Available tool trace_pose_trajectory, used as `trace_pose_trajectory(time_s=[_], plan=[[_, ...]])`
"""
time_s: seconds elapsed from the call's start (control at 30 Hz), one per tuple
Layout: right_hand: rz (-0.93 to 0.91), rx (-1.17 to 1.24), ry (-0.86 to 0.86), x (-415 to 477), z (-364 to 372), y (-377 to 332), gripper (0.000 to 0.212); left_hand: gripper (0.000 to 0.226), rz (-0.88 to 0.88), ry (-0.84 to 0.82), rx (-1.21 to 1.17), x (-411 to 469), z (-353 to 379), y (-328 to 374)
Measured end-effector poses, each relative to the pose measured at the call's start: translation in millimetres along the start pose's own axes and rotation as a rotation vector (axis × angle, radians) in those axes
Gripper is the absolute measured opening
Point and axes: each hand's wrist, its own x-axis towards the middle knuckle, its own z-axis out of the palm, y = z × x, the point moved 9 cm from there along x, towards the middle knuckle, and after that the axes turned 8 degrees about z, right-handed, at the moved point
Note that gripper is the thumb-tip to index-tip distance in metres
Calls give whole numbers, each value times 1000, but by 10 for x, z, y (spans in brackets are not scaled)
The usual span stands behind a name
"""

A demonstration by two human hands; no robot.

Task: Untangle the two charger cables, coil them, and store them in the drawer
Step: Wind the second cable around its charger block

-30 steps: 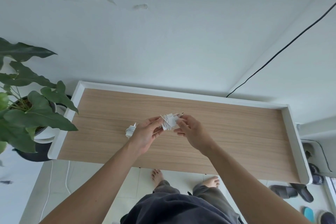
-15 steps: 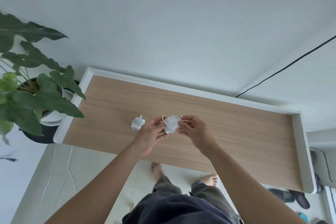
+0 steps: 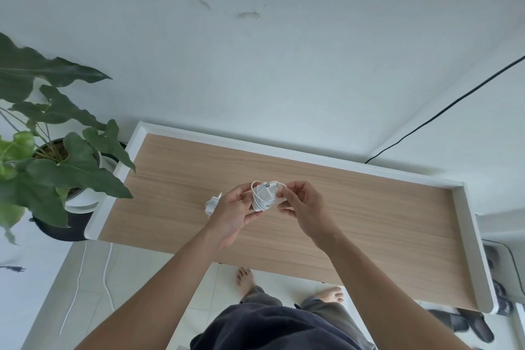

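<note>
Both hands hold a white charger with its cable wound around it just above the wooden desktop. My left hand grips the bundle from the left and below. My right hand pinches the cable end at the bundle's upper right. A second white charger with its cable coiled lies on the desktop just left of my left hand, partly hidden by it. No drawer shows in this view.
A potted plant with large leaves stands off the desk's left end. The desk has a raised white rim. A black cable runs down the wall at right. Slippers and my bare feet are on the tiled floor below.
The bundle has turned in my hands, with the plug prongs now pointing up and a loop of cable standing over its top. The camera view has shifted slightly.
</note>
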Motion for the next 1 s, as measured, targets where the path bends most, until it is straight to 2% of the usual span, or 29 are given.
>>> trace_pose_trajectory(time_s=[0.2, 0.33, 0.47, 0.53, 0.67, 0.83, 1.0], plan=[[46, 90, -41, -23, -49, -125, 22, 41, -9, -99, -66, -21, 114, 112], [86, 71, -75, -32, -75, -186, 22, 38, -5, -168, -16, -18, 98, 196], [112, 100, -25, -25, -100, -178, 18, 38, 2, -184, 8, -5, 107, 281], [155, 171, -1, -13, -101, -123, 23, 40, 13, -171, -19, 14, 132, 321], [208, 274, -35, -1, -88, -26, 27, 41, 27, -47, -186, 72, 95, 377], [161, 258, -150, -96, -77, -69, 10, 30, 15, 173, -181, 149, -114, 349], [126, 210, -326, -241, 23, -74, 26, 24, 27, 277, -146, 157, -197, 394]])
